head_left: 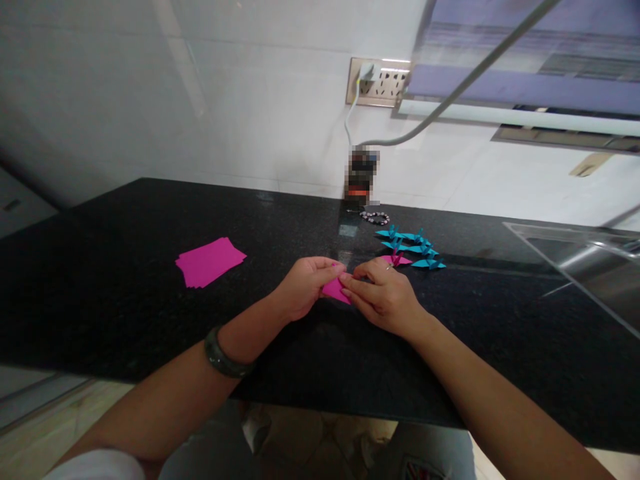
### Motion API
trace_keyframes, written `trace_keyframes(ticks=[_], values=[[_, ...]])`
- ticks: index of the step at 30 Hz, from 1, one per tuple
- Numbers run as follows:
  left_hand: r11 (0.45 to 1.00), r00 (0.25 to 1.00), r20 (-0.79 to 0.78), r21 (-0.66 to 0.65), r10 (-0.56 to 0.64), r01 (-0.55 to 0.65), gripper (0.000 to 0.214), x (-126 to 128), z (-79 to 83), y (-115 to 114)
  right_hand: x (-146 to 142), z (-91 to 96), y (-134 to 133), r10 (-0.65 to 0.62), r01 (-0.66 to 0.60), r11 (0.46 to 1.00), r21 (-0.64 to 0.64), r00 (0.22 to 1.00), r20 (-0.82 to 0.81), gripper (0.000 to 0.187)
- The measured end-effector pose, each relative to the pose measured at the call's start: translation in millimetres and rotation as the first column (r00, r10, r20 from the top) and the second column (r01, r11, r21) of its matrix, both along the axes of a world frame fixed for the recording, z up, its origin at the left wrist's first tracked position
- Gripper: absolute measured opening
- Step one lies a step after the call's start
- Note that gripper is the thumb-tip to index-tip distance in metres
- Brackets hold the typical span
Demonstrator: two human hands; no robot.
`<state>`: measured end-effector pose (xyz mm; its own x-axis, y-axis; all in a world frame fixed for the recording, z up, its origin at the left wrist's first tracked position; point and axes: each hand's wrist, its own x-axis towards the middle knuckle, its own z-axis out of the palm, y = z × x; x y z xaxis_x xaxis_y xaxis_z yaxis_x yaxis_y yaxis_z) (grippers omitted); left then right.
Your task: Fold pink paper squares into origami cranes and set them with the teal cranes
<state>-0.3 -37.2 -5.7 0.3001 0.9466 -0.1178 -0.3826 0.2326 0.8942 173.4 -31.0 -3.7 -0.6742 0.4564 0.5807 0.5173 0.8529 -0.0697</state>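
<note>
Between both hands is a small folded piece of pink paper (336,291), held just over the dark countertop. My left hand (306,287) pinches its left side, thumb on top. The fingers of my right hand (383,293) press on its right edge, and they hide part of the folds. Just beyond my right hand stand several blue paper cranes (423,248) in a cluster. One pink paper crane (397,259) is among them, partly covered by my right hand. To the left lies a fanned stack of pink paper sheets (210,261).
A beaded bracelet (375,218) lies near the wall, by a blurred-out dark object (361,175) with a cable. Above is a wall socket (379,83) with a plug in it. A metal sink (600,267) is set into the black countertop (125,320) at right.
</note>
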Motion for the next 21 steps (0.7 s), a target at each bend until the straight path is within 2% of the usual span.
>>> trace_keyframes(ticks=[3,5,7,9,11,13,15,21], values=[[0.998,0.997,-0.048,0.020,0.063,-0.062,0.019,1,-3.0,0,-4,-0.9,-1,0.026,-0.049,0.985,-0.167,0.990,-0.137,0.020],[0.996,0.993,-0.081,0.028,0.091,-0.089,0.021,1,-3.5,1,-7,-3.6,0,-0.070,-0.039,0.938,-0.345,0.952,-0.297,0.021],[0.994,0.987,-0.113,0.037,0.110,-0.107,0.020,2,-2.9,1,-7,-7.3,2,-0.242,-0.007,0.844,-0.537,0.887,-0.393,0.021],[0.991,0.982,-0.138,0.054,0.131,-0.125,0.019,3,-2.3,1,-7,-10.8,4,-0.336,-0.034,0.711,-0.702,0.861,-0.382,0.024],[0.988,0.977,-0.153,0.077,0.147,-0.136,0.019,3,-2.7,1,-7,-13.1,5,-0.335,-0.103,0.571,-0.814,0.877,-0.345,0.030],[0.987,0.976,-0.165,0.096,0.145,-0.130,0.019,2,-4.1,1,-7,-14.0,5,-0.310,-0.160,0.477,-0.864,0.890,-0.336,0.033],[0.988,0.976,-0.172,0.106,0.134,-0.117,0.020,2,-5.9,1,-7,-14.0,5,-0.303,-0.184,0.444,-0.877,0.890,-0.341,0.034],[0.992,0.984,-0.145,0.092,0.101,-0.089,0.021,1,-8.2,2,-8,-13.1,4,-0.300,-0.194,0.463,-0.865,0.884,-0.358,0.034]])
